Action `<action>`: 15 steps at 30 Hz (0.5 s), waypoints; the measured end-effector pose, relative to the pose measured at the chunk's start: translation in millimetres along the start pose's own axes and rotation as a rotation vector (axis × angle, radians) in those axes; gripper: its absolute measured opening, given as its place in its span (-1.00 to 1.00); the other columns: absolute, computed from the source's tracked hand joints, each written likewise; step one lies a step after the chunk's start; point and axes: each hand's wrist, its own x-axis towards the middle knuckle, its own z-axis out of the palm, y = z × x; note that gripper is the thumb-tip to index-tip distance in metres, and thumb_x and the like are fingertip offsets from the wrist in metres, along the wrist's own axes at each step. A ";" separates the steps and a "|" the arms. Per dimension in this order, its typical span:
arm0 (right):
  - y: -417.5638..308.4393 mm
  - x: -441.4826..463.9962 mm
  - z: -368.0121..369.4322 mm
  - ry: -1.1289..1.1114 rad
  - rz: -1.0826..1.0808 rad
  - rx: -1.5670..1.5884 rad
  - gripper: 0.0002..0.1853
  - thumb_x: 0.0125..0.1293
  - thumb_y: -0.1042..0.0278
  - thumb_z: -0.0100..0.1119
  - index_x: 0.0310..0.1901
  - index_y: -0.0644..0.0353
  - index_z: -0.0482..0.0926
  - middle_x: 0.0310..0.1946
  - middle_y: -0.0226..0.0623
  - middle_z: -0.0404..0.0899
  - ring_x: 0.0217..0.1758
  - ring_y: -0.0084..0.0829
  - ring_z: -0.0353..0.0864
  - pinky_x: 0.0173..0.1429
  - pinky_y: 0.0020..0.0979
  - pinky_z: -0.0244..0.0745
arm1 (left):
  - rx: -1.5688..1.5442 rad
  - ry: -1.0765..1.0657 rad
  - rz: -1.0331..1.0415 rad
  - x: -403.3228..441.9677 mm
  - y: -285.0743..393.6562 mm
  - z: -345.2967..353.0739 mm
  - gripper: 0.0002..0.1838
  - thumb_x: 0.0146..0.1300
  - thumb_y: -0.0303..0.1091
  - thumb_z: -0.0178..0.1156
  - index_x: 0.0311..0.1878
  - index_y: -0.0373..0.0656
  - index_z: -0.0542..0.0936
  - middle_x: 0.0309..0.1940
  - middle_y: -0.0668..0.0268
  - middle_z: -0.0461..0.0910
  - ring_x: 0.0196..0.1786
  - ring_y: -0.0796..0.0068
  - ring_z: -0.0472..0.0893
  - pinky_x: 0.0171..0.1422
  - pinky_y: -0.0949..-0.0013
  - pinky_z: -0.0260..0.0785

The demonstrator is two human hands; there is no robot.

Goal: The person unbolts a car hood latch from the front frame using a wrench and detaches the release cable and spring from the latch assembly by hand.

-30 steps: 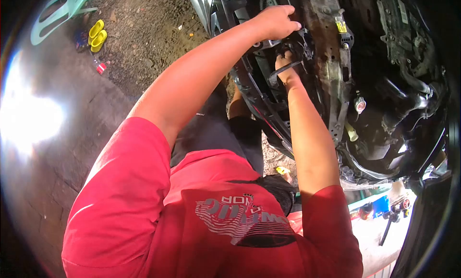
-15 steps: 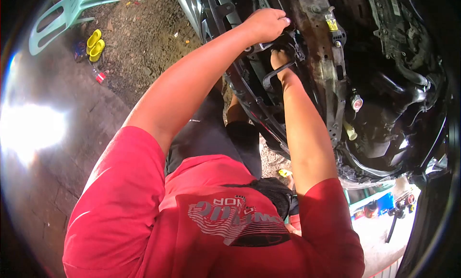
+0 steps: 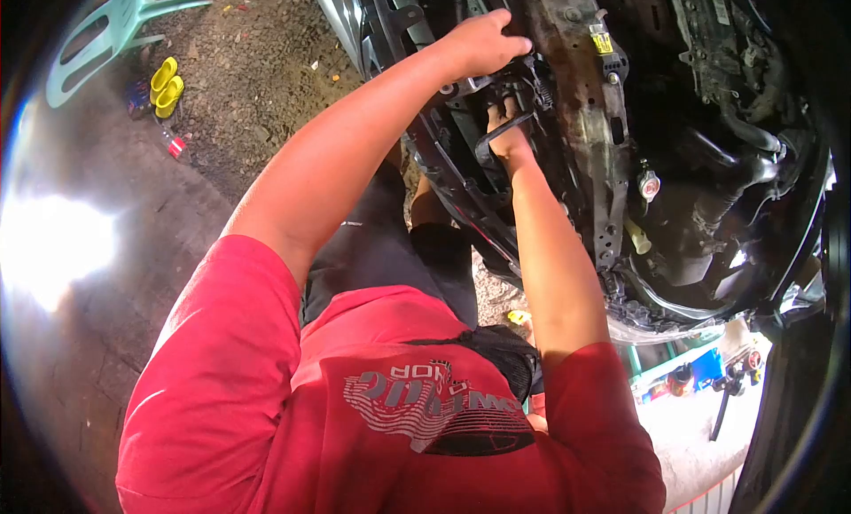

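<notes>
My left hand (image 3: 483, 46) is over the dark front frame of a car (image 3: 443, 159), with thumb and forefinger apart and nothing visible between them. Just below it, my right hand (image 3: 507, 134) reaches into a gap in the frame. Its fingers are partly spread, and their tips are lost in shadow, so contact there is unclear. A bent black bar (image 3: 501, 131) crosses in front of that hand. Close to both hands is a coiled spring (image 3: 542, 93) on a dark mechanism. Beside them runs a worn metal crossmember (image 3: 581, 115) with a yellow label (image 3: 602, 42).
The engine bay lies to the right, with a radiator cap (image 3: 649, 186) and a hose (image 3: 745, 133). On the ground at left are a pale green plastic chair (image 3: 97, 48), yellow clogs (image 3: 166, 88) and a red-labelled bottle (image 3: 175, 147).
My left hand's thumb and forefinger have parted from a closer grip. My right hand's fingers have loosened and spread. The whole view has shifted slightly.
</notes>
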 end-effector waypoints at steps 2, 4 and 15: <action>2.9 -6.4 -2.8 0.074 0.045 0.062 -0.37 0.51 -0.04 0.11 0.42 0.26 0.42 0.54 0.10 0.28 0.62 0.03 0.21 0.64 -0.09 0.13 | -0.003 -0.068 0.020 4.0 -1.0 -2.4 -0.35 0.45 -0.01 0.19 0.34 -0.41 0.51 0.19 -0.16 0.64 0.29 -0.05 0.61 0.39 0.18 0.41; 0.8 -13.0 -10.3 0.072 0.061 0.103 -0.37 0.51 -0.04 0.12 0.42 0.26 0.42 0.54 0.08 0.29 0.62 0.02 0.21 0.64 -0.10 0.12 | -0.005 -0.135 0.040 7.7 -5.2 -1.9 -0.36 0.45 0.00 0.18 0.33 -0.41 0.52 0.20 -0.17 0.63 0.32 -0.06 0.60 0.40 0.17 0.40; 61.8 13.2 35.5 0.014 0.063 0.410 -0.33 0.56 -0.12 0.05 0.45 0.27 0.38 0.52 0.04 0.34 0.62 -0.07 0.24 0.65 -0.17 0.09 | -0.041 -0.191 0.011 4.9 1.0 -4.4 -0.32 0.45 0.04 0.17 0.32 -0.46 0.47 0.21 -0.25 0.59 0.33 -0.11 0.58 0.40 0.11 0.37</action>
